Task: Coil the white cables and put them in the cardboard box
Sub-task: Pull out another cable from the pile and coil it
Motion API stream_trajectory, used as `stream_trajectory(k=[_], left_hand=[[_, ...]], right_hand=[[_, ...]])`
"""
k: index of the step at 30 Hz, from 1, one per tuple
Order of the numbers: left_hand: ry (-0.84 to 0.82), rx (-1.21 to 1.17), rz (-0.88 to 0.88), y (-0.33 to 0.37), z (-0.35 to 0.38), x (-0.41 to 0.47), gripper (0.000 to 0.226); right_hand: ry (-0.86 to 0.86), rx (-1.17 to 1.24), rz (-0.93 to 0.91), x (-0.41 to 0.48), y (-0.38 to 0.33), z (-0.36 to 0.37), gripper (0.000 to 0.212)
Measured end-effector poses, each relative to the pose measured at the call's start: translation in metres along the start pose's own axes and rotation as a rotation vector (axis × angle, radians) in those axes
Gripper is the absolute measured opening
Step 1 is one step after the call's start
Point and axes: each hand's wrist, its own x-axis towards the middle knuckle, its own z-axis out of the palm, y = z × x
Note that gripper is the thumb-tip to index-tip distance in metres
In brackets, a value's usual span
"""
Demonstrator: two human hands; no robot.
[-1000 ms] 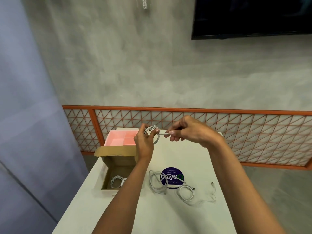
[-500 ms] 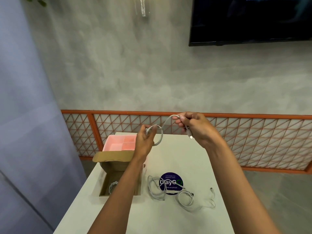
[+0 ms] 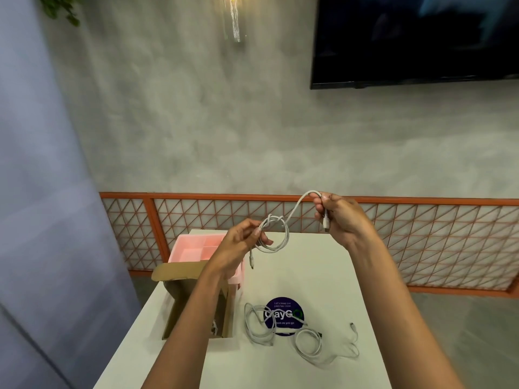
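So the cardboard box (image 3: 179, 307) sits open at the left edge of the white tabletop (image 3: 309, 276), flap up, and the left forearm crosses right over its mouth, so I can barely see a bit of white cable down inside it. Just behind it is a pink divided tray (image 3: 193, 248), touching or nearly touching the box. The left hand (image 3: 236, 248) is up in the air with its fingers (image 3: 257, 233) pinching a small coil of white cable (image 3: 276, 234), one plug dangling loose below the hand. From the coil a tail runs up and right to the right hand (image 3: 342, 217), whose fingers are closed on it near the top, with the other plug hanging down past the palm. Risk as I see it: the loops are only held at one spot, so if that pinch slips while the tail gets wrapped around, the whole thing likely springs open. There's also what looks like a twist near the top of the coil that could snag into a knot. Lower right on the tabletop, two more loose cables (image 3: 280, 329) sprawl over a dark round sticker (image 3: 283, 313), overlapping each other, so grabbing one could drag the other along, maybe off the edge.
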Motion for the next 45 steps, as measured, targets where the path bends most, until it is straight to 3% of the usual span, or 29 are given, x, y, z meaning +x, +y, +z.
stream_trajectory(k=[5,8,10,13,18,26,34,37,39,45], left_hand=[[0.090,-0.121,-0.023,0.005,0.010,0.002,0.024],[0.172,-0.348,-0.056,0.012,0.017,0.003,0.021],[0.197,-0.254,-0.047,0.014,0.019,0.003,0.015],[0.196,-0.037,0.024,0.009,0.021,0.005,0.037],[0.260,-0.114,0.066,0.009,0.022,0.006,0.021],[0.338,-0.141,0.089,0.013,0.017,0.001,0.019],[0.484,-0.052,0.097,0.001,0.010,0.002,0.011],[0.480,-0.098,0.069,-0.004,0.014,0.003,0.013],[0.457,-0.163,0.041,-0.003,0.017,0.004,0.018],[0.389,-0.266,-0.039,-0.002,0.017,0.007,0.044]], right_hand=[[0.005,-0.009,0.010,0.002,0.002,0.001,0.034],[0.014,-0.011,0.013,0.003,0.002,0.000,0.035],[0.017,-0.046,0.022,0.003,0.003,0.000,0.035],[0.026,-0.072,0.063,0.004,0.005,0.000,0.034],[-0.008,-0.046,0.083,0.006,0.010,-0.002,0.011],[-0.030,0.008,0.068,0.014,0.023,-0.013,0.010],[0.165,-0.564,-0.104,0.009,0.041,-0.024,0.010],[0.163,-0.716,-0.182,0.015,0.051,-0.025,0.012],[0.150,-0.652,-0.191,0.021,0.063,-0.023,0.012],[0.137,-0.149,-0.041,0.025,0.091,-0.006,0.015]])
